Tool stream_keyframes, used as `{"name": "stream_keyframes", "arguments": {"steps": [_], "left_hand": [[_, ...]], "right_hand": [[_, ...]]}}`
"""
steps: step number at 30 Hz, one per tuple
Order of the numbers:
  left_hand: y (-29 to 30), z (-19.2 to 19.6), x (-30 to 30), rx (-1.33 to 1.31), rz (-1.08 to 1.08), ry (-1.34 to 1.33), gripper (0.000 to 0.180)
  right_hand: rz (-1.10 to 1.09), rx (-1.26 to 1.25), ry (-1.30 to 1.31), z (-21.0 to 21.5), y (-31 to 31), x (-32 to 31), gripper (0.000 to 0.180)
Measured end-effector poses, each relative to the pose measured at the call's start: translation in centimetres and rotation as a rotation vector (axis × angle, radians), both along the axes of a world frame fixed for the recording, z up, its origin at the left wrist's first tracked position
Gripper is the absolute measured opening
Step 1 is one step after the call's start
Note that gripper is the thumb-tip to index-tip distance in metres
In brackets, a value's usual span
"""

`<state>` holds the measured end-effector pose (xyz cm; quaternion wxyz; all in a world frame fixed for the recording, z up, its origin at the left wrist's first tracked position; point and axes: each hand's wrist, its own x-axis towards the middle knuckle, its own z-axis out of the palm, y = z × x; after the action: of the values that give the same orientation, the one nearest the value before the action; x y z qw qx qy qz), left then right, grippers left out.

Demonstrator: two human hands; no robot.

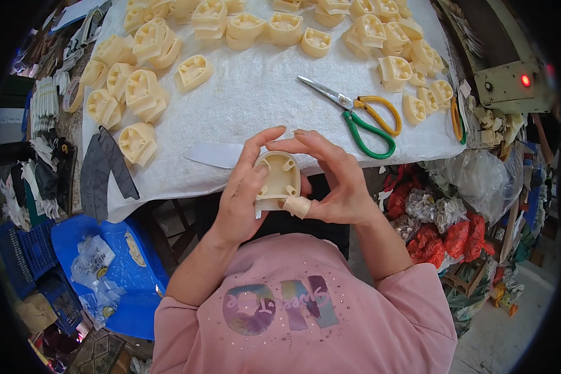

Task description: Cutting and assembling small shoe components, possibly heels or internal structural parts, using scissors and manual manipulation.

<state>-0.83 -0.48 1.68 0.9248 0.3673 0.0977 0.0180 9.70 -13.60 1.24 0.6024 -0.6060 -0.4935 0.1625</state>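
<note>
Above my lap, just off the table's near edge, I hold a cream plastic shoe heel, its hollow, D-shaped side with inner posts facing up. My left hand grips its left side, and my right hand curls round the top and right. Tan tape covers my right thumb tip, which presses at the heel's lower edge. A thin white strip shows along the heel's lower left; how far it runs is hidden. Behind my left fingers a white flat piece lies on the cloth.
Many similar heels are heaped across the white-covered table. Scissors with yellow and green handles lie open, right of centre. Black flat pieces hang at the left edge. A blue chair stands lower left; bags pile up right.
</note>
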Motion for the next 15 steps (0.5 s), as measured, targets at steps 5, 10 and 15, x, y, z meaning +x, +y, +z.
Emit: {"name": "stream_keyframes", "arguments": {"steps": [5, 10, 15], "left_hand": [[-0.6, 0.2, -0.2, 0.207, 0.142, 0.055, 0.056], [-1.4, 0.2, 0.4, 0.230, 0.147, -0.059, 0.070], [-1.6, -0.6, 0.5, 0.552, 0.282, -0.072, 0.081]], "right_hand": [[-0.052, 0.001, -0.128, -0.6, 0.8, 0.2, 0.064], [0.106, -0.091, 0.766, 0.7, 2.2, 0.5, 0.030], [0.296, -0.214, 0.730, 0.3, 2.7, 1.4, 0.016]]}}
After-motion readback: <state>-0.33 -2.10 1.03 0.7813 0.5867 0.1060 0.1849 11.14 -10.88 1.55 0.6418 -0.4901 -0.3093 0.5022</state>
